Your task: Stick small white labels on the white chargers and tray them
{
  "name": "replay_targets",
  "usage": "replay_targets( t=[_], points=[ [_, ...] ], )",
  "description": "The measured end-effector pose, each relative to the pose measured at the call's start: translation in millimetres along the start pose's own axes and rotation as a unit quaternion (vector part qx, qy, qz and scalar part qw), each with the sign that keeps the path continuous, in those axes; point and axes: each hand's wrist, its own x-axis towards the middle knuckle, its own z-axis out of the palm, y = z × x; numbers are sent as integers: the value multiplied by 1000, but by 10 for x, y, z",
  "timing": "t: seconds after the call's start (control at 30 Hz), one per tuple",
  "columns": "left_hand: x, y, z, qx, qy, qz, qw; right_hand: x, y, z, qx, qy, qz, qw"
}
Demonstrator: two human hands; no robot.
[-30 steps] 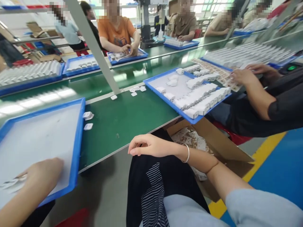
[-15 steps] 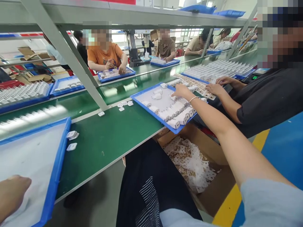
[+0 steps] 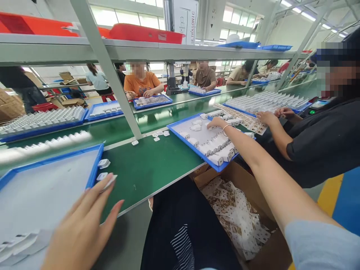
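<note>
Nearest, your L grip (image 3: 81, 225) is over the R side of the L tray (image 3: 47, 187), closed on a flat white piece (image 3: 110, 182); looks wedged btwn fingertips, thumb well apart, prob. to keep the thumb free. L of that wrist, a row of white parts (image 3: 22, 245) lies in the tray, whose wall prob. stops them sliding off. Just beyond the L fingertips, a small stack (image 3: 104, 163) sits on the worktop (image 3: 146, 157) close by the tray wall, likely for a short reach.

Below your R grip, nr. side, the box (image 3: 277, 251) of scrap sheets (image 3: 239, 217) stands under the worktop edge, prob. so waste drops straight in. R grip (image 3: 216, 123) has fingers bent down over the R tray (image 3: 194, 149); can't tell if it's pinching anything, fingers hide it. Housings (image 3: 216, 144) stand in rows nr. that grip, prob. so they lift out singly.

L of R grip, loose caps (image 3: 159, 135) lie by the post, seemingly out of the way. Beyond R grip, to R, a co-worker's hand (image 3: 268, 119) is on a perforated sheet (image 3: 249, 123), prob. steadying it.
</note>
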Motion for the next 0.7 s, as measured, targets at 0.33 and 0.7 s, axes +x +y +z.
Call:
replay_targets(
  t=[0.33,0.7],
  points=[
    [11,689,998,40,-32,89,995,-1360,-1258,545,33,-67,-314,947],
    [-400,478,1250,-70,-22,-54,996,-2120,-1711,1101,80,-173,-419,888]
  ],
)
